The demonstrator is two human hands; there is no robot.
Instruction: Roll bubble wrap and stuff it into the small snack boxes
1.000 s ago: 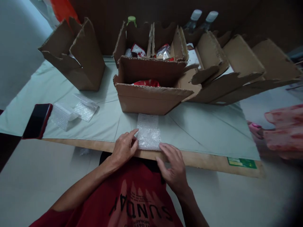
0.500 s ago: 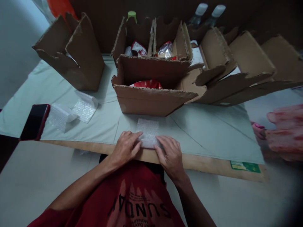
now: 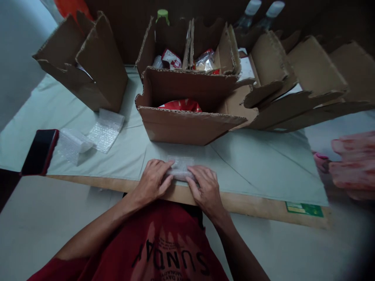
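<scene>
Near the table's front edge, a small piece of bubble wrap (image 3: 180,168) is partly rolled up, with its free end lying flat toward the boxes. My left hand (image 3: 155,177) grips the left end of the roll between thumb and fingers. On the right end, my right hand (image 3: 205,183) holds it the same way. Whether anything lies inside the roll cannot be seen. Just beyond my hands stands an open cardboard box (image 3: 187,127) with a red packet (image 3: 183,105) in it.
Two loose pieces of bubble wrap (image 3: 107,130) and a phone (image 3: 40,152) lie at the left. Behind them stands a cardboard box (image 3: 99,74). More cut boxes (image 3: 315,70) line the back right, with bottles (image 3: 247,15) behind. A green card (image 3: 304,208) sits at the front right edge.
The bubble wrap has been rolled further away from me, so its flat part is shorter. Both hands remain on its ends.
</scene>
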